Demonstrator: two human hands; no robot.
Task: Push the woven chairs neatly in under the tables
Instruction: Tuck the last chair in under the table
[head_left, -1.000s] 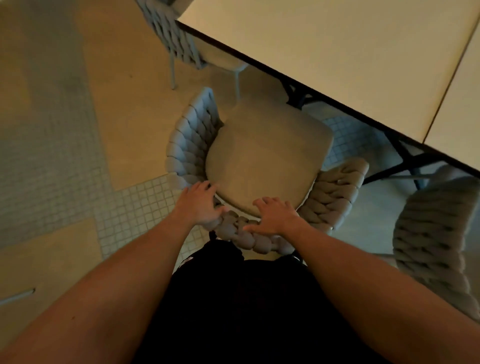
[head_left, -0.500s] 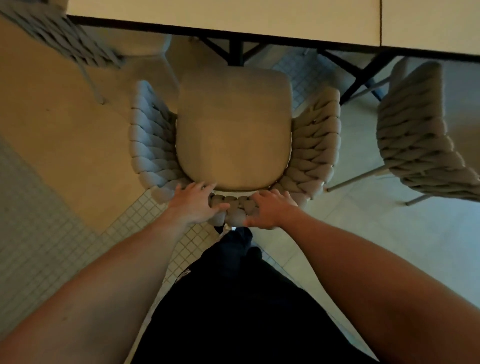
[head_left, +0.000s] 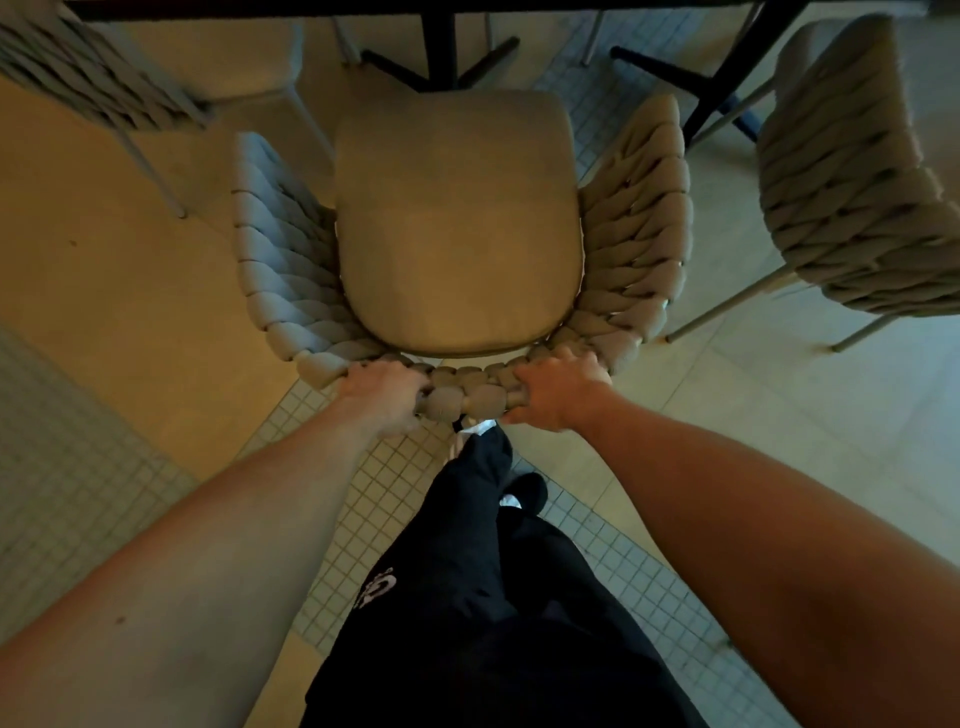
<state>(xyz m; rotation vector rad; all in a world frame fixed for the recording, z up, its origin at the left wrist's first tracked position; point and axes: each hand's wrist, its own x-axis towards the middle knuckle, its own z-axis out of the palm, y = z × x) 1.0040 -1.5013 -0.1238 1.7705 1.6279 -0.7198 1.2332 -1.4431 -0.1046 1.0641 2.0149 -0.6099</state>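
Head view: left hand (head_left: 387, 397) and right hand (head_left: 553, 395) grip the woven chair (head_left: 457, 228) backrest, its seat pointing straight ahead toward the table base (head_left: 441, 47)

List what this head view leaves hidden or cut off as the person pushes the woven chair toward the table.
- Table: top cut by the upper edge.
- Middle chair: legs hidden under its own seat.
- Left hand and right hand: fingertips curl behind the backrest.
- Left chair and right chair: cropped by frame edges.

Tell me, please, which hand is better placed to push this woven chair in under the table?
Neither alone: left hand and right hand both grip the woven chair backrest, either side of centre, so probably both.
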